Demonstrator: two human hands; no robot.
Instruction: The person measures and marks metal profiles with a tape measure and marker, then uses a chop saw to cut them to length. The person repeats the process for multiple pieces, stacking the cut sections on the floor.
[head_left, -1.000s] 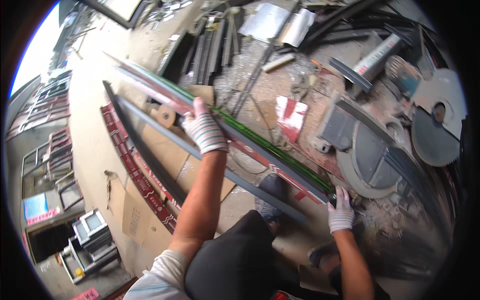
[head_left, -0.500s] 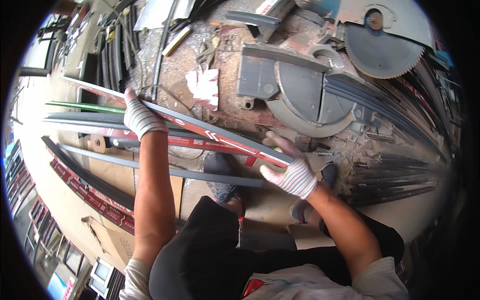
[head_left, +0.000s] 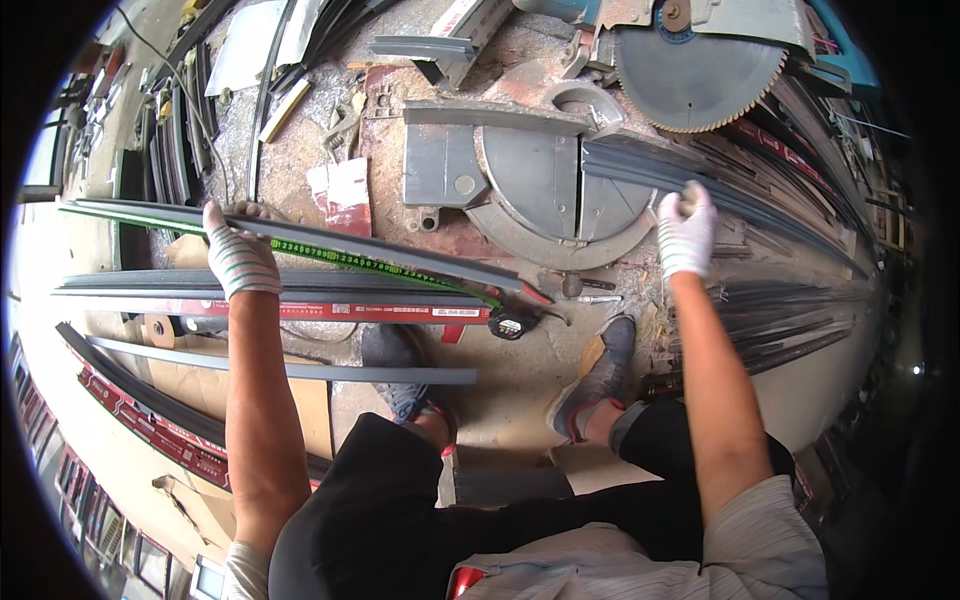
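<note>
My left hand [head_left: 243, 258], in a striped white glove, is closed round a long grey profile strip [head_left: 400, 247], slanting down to the right. Along its near side runs a green tape measure blade [head_left: 350, 260]. The black tape measure case [head_left: 507, 324] lies at the blade's right end. My right hand [head_left: 687, 235], gloved too, has its fingers curled at the near edge of a grey grooved profile [head_left: 625, 170] on the mitre saw's base [head_left: 530, 165]. Its palm side is partly hidden. The toothed saw blade [head_left: 695, 85] stands raised behind.
Red-labelled profiles [head_left: 390, 312] and a bare grey strip [head_left: 380, 374] lie nearer me, left of my shoes [head_left: 600, 375]. Stacked dark profiles [head_left: 770, 320] occupy the right side. Cardboard [head_left: 285, 395] lies on the floor at left. Offcuts and dust surround the saw.
My right hand has left the strip's lower end and moved right and away to the profile on the saw. My left hand keeps its strip, now lower. The tape measure case has come into view.
</note>
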